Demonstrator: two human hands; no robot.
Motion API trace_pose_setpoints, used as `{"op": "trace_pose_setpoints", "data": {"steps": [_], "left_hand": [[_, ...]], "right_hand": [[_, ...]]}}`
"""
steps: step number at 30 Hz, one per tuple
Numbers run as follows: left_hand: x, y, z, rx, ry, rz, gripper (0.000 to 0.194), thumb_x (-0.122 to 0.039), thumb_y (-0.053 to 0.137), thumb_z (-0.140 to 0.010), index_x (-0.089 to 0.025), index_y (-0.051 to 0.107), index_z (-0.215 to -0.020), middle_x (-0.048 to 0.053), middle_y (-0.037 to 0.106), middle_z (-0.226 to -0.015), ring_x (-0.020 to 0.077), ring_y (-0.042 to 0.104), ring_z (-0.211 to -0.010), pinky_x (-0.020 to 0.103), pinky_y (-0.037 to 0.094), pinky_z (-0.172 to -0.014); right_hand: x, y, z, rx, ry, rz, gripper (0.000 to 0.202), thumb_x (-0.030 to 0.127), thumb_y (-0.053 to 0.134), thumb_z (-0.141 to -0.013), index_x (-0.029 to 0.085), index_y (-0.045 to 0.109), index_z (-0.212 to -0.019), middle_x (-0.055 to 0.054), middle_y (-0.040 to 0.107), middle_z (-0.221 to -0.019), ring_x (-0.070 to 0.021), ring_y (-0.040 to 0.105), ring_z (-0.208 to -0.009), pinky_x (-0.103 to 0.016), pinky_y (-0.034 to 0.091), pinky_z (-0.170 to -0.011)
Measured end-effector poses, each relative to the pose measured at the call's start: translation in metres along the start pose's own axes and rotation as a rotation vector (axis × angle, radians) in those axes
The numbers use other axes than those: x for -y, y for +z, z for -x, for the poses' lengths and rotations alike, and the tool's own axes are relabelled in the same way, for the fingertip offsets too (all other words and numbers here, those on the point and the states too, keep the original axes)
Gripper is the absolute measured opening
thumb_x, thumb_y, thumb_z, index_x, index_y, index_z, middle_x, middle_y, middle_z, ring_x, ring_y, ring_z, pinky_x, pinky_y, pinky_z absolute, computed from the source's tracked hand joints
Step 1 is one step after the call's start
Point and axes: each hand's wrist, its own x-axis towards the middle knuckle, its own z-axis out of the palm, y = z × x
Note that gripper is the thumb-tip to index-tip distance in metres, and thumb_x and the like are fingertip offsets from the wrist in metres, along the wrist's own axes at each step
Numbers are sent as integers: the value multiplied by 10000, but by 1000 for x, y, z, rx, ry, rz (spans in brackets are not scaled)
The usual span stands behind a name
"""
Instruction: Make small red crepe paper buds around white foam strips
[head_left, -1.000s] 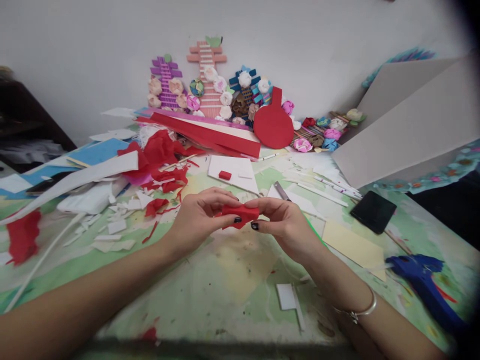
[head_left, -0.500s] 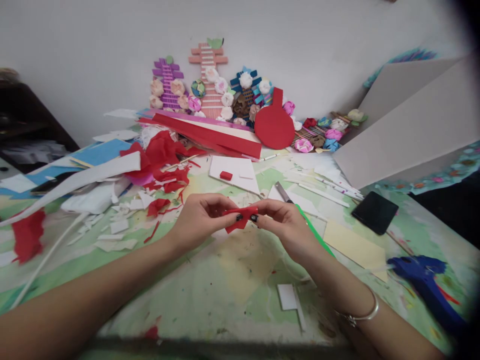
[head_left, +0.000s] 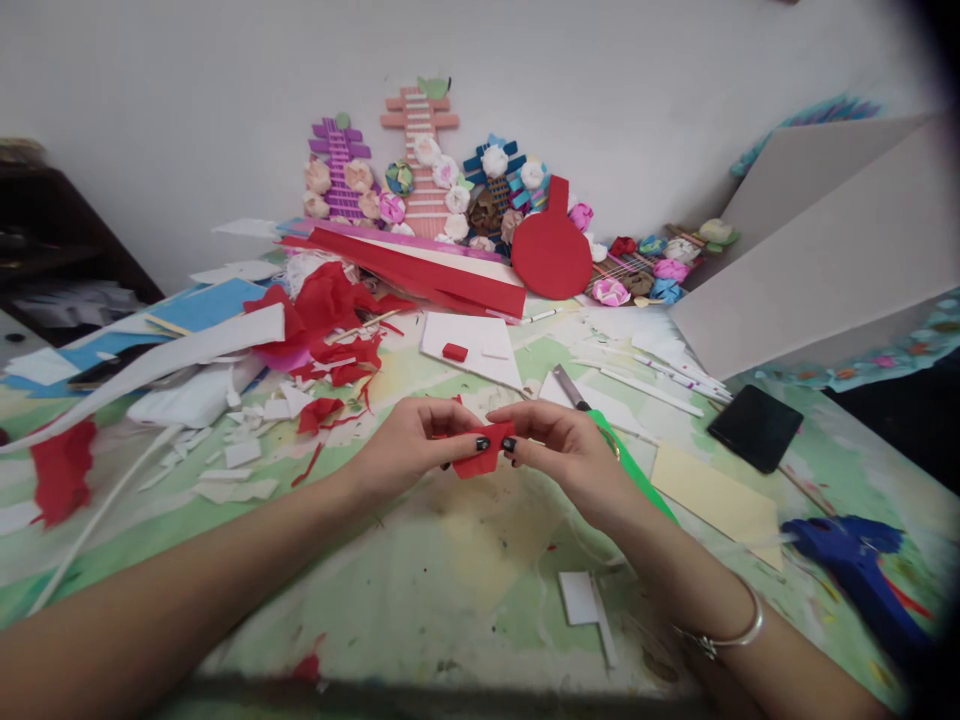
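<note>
Between my two hands, above the middle of the table, is a small folded piece of red paper [head_left: 480, 459]. My left hand [head_left: 420, 438] pinches its left side, thumb on the near face. On the right side, my right hand [head_left: 564, 452] grips it the same way, thumbtips close together. Whether anything is wrapped inside the paper I cannot tell. Just beyond my hands lies a white board [head_left: 474, 340] with a small red block [head_left: 454, 352] on it. A green-handled cutter [head_left: 630, 465] lies beside my right hand, partly hidden by it.
Red paper scraps [head_left: 322, 300] and white offcuts heap up on the left. A blue glue gun [head_left: 855, 570] and a black square [head_left: 756, 428] lie right. Decorated stick crafts [head_left: 427, 170] and a red round shape with a neck [head_left: 553, 250] lean at the wall.
The red paper is turned so more of its near face shows, and its lower edge sits slightly lower. Both hands keep hold. The whole view has shifted a little.
</note>
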Motion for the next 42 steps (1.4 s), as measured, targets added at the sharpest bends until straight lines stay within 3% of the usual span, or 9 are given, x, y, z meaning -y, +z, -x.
{"op": "trace_pose_setpoints", "data": {"steps": [3,9,21,28,32,34,38,42], "left_hand": [[1,-1,-2,6,-31,31,176,-278,738,-678,-136,689,-770,28,710,-717,121,618,-636,218,448,-591],[3,-1,-2,5,-56,9,179,-266,740,-670,-130,662,-756,19,686,-704,122,612,-638,229,439,-611],[27,-2,-14,29,62,9,276,-271,713,-717,-146,568,-915,-21,593,-667,113,574,-617,233,432,-601],[30,4,-11,-35,153,-10,276,-241,698,-717,-178,429,-716,-62,470,-654,71,494,-564,197,409,-543],[31,3,-11,16,153,-42,207,-321,654,-786,-155,531,-785,-25,530,-679,80,511,-552,198,417,-516],[32,1,-11,27,139,-68,273,-406,575,-846,-135,604,-843,13,582,-721,77,514,-503,207,420,-485],[31,-2,-11,-20,238,-54,424,-500,475,-882,-130,683,-909,98,628,-1012,46,476,-448,220,395,-442],[24,-2,-10,-69,243,-140,286,-402,667,-774,-142,717,-884,48,668,-820,122,560,-627,223,437,-565]], "right_hand": [[-3,2,0,9,10,-21,260,223,707,-723,196,683,-980,-41,699,-924,-156,639,-845,-316,497,-784],[-7,6,-2,32,23,-58,280,192,733,-673,191,680,-948,-43,702,-924,-171,665,-844,-340,515,-807],[-27,10,-9,-28,15,4,248,188,716,-681,194,667,-924,-36,685,-914,-163,647,-824,-297,526,-757],[-30,8,-11,-73,-20,31,63,208,722,-673,181,678,-709,-29,664,-846,-158,621,-808,-299,510,-787],[-32,7,-11,-96,25,24,67,217,728,-665,179,690,-705,-35,675,-872,-159,620,-818,-314,496,-828],[-33,6,-12,-127,21,4,81,219,742,-648,180,689,-693,-40,673,-954,-168,623,-873,-316,486,-859],[-34,3,-13,-159,70,-110,123,231,761,-652,178,690,-737,-22,673,-822,-139,612,-732,-280,490,-734],[-32,2,-13,-141,107,-278,165,230,772,-656,175,670,-773,-14,669,-765,-132,593,-676,-259,467,-655]]}}
